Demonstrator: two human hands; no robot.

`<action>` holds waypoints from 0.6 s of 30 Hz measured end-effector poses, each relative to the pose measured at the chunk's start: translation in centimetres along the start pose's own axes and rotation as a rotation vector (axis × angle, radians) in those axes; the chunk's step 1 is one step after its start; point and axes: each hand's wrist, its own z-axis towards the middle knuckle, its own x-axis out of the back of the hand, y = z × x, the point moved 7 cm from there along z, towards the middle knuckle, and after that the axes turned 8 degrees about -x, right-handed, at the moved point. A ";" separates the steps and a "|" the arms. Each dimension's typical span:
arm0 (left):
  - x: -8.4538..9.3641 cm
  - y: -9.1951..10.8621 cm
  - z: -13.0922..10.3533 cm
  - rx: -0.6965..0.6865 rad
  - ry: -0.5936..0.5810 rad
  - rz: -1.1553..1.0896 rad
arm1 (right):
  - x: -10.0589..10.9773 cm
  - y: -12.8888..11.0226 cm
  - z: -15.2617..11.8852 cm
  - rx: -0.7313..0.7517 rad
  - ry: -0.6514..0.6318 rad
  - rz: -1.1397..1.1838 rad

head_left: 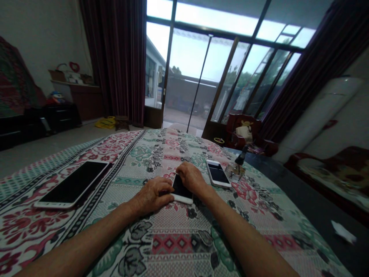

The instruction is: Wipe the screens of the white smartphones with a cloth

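Note:
Between my hands, a white smartphone [182, 195] with a dark screen lies on the flowered tablecloth [170, 252]. My left hand [155, 193] holds its left edge, fingers curled and thumb at the lower left corner. From above, my right hand [190, 177] bends over the phone's upper right part, its curled fingertips at the top edge and covering that corner. To the right of my right hand lies a second white smartphone [218, 174], screen dark. A larger white smartphone [73, 184], also dark, rests on the cloth at the left.
Beyond the second phone stands a small glass container [235, 171] with a dark-topped object [241, 156] by it. A crumpled white tissue [343, 232] lies on the dark surface at the right. Ahead are glass doors [196, 77] and a wooden chair [243, 129].

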 end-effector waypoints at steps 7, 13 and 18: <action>0.3 -0.6 -0.2 0.058 0.091 0.079 | -0.1 1.1 0.8 -0.060 0.025 -0.042; -0.1 -0.9 -0.3 0.026 0.050 0.073 | 0.5 -1.3 -1.1 0.090 -0.049 -0.050; 0.1 -0.5 -0.2 0.005 0.049 0.075 | 0.7 -2.3 -2.0 0.106 -0.087 -0.051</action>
